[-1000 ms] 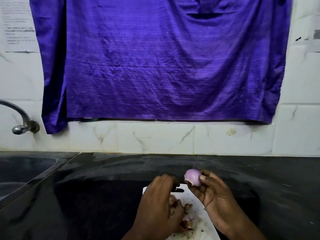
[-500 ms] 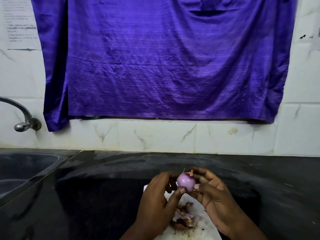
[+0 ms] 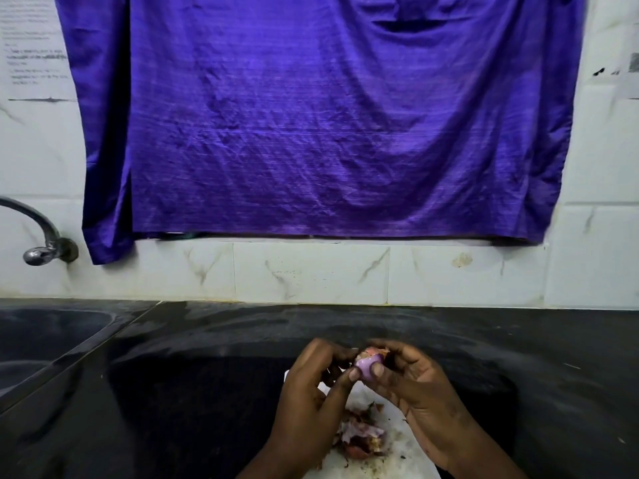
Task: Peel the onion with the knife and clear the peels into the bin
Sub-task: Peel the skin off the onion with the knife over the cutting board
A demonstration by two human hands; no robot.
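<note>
A small, pale purple onion [image 3: 367, 367] is pinched between the fingertips of both hands, held above the table just past the far edge of a white cutting board [image 3: 397, 444]. The left hand [image 3: 311, 402] has its grip closed on the onion's left side, the thumb pressed against the near face. The right hand [image 3: 418, 392] has its grip closed on the right side, its thumb set just beside the left thumb. A scrap of reddish skin still clings to the onion's top. Below the hands, a heap of onion peels [image 3: 361, 435] lies on the board, with small flecks scattered around it. The board rests on the dark table [image 3: 207, 392]. At the far left a sink [image 3: 45, 337] is sunk into the table, and a metal tap [image 3: 38, 236] projects from the white tiled wall [image 3: 311, 274]. A purple cloth [image 3: 321, 115] is hung on that wall, and a printed sheet [image 3: 31, 46] is stuck at the upper left.
</note>
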